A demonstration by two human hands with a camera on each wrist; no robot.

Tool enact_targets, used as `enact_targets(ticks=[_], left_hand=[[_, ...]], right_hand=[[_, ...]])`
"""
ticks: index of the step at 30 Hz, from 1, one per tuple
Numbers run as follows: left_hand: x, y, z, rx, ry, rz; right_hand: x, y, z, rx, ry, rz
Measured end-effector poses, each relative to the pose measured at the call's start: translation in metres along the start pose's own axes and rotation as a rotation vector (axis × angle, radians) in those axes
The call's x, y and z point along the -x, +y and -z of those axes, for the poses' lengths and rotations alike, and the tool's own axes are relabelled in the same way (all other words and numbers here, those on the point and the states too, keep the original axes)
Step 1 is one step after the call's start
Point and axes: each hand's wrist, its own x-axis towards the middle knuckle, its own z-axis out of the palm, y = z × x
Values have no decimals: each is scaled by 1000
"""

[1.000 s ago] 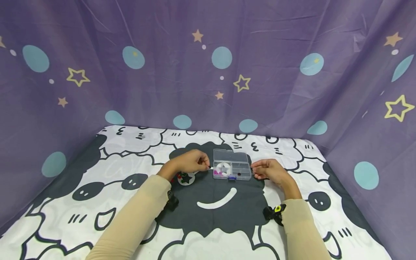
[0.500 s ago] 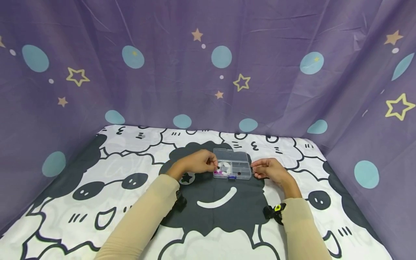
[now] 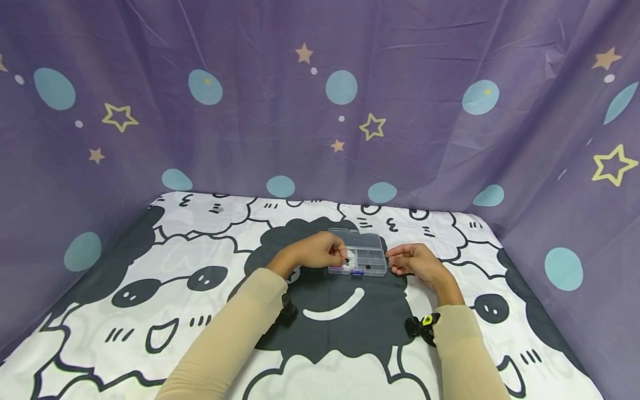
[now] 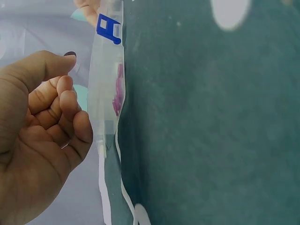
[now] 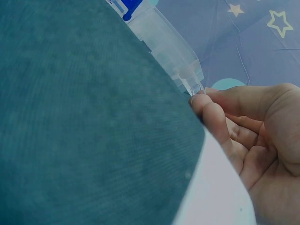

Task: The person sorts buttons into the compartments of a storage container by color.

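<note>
A clear plastic compartment box (image 3: 372, 256) lies with its lid (image 3: 367, 240) open and a blue latch (image 3: 357, 273) at the front. My left hand (image 3: 317, 250) is over its left part and pinches a small black round piece (image 4: 70, 53) at the thumb tip. Below those fingers, a white piece (image 3: 353, 256) and pink bits (image 4: 118, 89) lie in the left compartment, partly hidden. Another small black piece (image 3: 368, 267) sits in a right compartment. My right hand (image 3: 415, 261) holds the box's right end between thumb and fingers, as the right wrist view shows.
A white disc with a black star (image 3: 294, 275) lies on the cloth, mostly hidden by my left wrist. The cloth (image 3: 340, 333) is printed with cartoon sheep. Purple curtains (image 3: 280, 139) with stars and dots stand behind and at both sides.
My left hand has moved right with the small black piece, from beside the box to over its left compartment. My right hand and the box have stayed still.
</note>
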Motion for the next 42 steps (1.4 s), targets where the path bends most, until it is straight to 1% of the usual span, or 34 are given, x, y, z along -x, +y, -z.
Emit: enact_targets(ticks=[3,12,19,28,36,42], left_hand=[[-3,1,-1,-1,-3,2],[-13,7,-4,3,-15,-27],[-20,12,-8,14,-28,-35],[-28,14,-13,-58,15,-23],[-28,18,-13,-49,20,-22],[-24,17,-10,-73,23,-17]], right_hand=[[0,0,0,3,0,-5],[-1,-2,0,10,2,-13],[-1,0,-1,14,11,-18],[-1,1,-1,9,7,-11],[-1,1,-1,13,-1,-11],[0,0,0,9,1,-14]])
